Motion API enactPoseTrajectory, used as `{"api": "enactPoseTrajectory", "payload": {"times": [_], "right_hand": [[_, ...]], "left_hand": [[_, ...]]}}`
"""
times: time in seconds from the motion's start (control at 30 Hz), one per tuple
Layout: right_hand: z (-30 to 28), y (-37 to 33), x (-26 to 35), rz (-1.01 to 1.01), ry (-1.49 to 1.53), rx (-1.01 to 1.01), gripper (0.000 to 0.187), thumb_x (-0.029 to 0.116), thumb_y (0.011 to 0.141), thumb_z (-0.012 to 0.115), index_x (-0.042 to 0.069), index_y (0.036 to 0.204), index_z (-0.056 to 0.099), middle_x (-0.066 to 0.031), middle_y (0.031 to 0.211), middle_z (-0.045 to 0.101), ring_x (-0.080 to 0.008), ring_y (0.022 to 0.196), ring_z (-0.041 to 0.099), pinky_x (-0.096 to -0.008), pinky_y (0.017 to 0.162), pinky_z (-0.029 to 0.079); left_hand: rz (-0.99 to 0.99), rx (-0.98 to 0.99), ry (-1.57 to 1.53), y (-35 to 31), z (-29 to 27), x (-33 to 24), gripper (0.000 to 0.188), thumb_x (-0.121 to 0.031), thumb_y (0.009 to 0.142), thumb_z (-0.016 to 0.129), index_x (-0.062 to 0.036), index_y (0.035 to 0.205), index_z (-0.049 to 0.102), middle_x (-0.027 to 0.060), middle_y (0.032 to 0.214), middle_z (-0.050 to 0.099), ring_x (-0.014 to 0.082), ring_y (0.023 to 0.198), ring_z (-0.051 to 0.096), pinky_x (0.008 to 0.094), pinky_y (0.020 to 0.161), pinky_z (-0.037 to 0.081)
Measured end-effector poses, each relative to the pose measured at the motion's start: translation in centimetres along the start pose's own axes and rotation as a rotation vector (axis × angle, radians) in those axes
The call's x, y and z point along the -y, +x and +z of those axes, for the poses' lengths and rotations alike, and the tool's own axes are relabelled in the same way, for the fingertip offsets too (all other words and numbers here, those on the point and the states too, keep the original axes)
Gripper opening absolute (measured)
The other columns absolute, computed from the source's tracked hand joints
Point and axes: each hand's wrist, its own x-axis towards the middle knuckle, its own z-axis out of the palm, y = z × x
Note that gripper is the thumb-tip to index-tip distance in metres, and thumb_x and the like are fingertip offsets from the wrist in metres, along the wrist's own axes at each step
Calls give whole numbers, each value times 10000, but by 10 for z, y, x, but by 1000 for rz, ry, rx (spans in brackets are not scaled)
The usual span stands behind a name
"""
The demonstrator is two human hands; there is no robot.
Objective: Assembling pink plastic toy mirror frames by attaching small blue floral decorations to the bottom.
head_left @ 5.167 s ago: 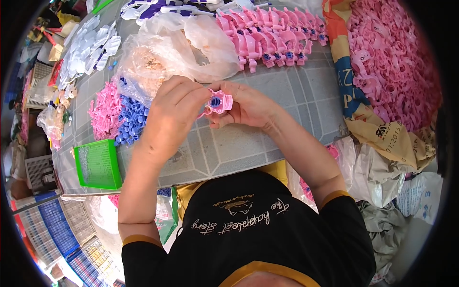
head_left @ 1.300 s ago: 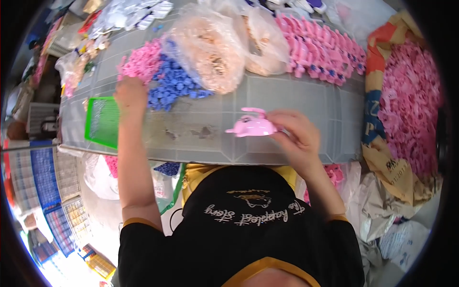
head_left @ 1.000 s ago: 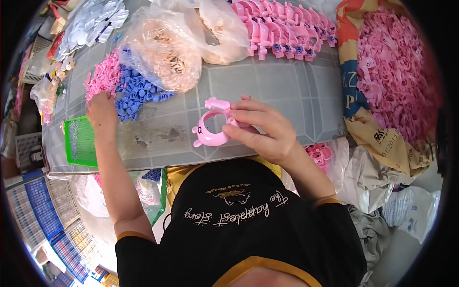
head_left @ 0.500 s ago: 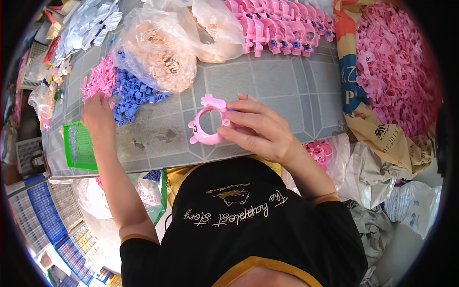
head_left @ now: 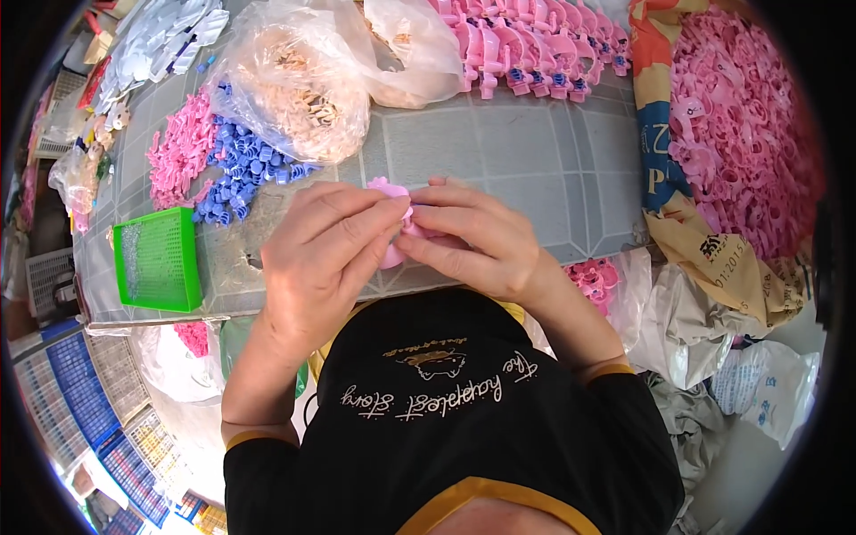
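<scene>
Between my two hands, just above the near part of the table, is a pink plastic ring-shaped toy part (head_left: 390,186), largely covered by fingers. My right hand (head_left: 481,239) grips it from the right with thumb and fingertips. From the left, my left hand (head_left: 323,254) is closed in a pinch against the part; pink shows at its fingertips, but whatever it pinches is hidden. Left of the hands lie a heap of small pink pieces (head_left: 181,147) and a heap of blue pieces (head_left: 252,165). A green basket (head_left: 198,259) stands near the table's left front edge.
Clear plastic bags of beige pieces (head_left: 308,111) lie at the back. Rows of pink parts with blue pieces (head_left: 526,53) stand back right. An open paper sack (head_left: 655,134) of pink parts (head_left: 736,134) is at the right. Silvery-white flat pieces (head_left: 156,53) lie back left.
My left hand has left the small pink heap and moved right to the ring-shaped part. That part is turned more edge-on, still in my right hand, and the green basket is uncovered.
</scene>
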Motion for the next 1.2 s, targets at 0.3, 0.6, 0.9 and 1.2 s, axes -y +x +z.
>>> {"api": "enactPoseTrajectory", "payload": {"times": [0.3,0.6,0.9,1.2], "right_hand": [[-1,1,-6,-14,-30,-16,348,32,746,802,27,1094,780,-150,1151,684,-354,1095,702,-498,993,583],[-21,9,-12,89,-35,-25,316,63,827,747,9,1138,740,-165,1137,692,-367,1132,681,-443,987,573],[-110,-16,-120,797,-449,-777,348,-7,905,689,58,1245,720,-165,1135,693,-319,1072,657,-369,943,519],[-91,-71,-175,1004,-758,-534,454,-91,902,585,40,1331,653,-240,1232,623,-385,1133,633,-408,980,516]], "left_hand": [[-56,-19,-118,1,6,-1,286,67,789,775,-5,1066,770,112,1017,750,255,862,708,330,736,564],[-34,14,14,21,11,-12,350,-50,827,776,16,1166,715,172,1136,713,373,1008,664,422,910,525],[-262,54,-3,-15,7,24,238,-74,854,765,5,1074,721,170,1058,728,353,1005,674,419,902,516],[-197,180,-45,-19,25,18,121,-19,833,772,-20,953,752,129,932,737,319,884,689,394,801,546]]}}
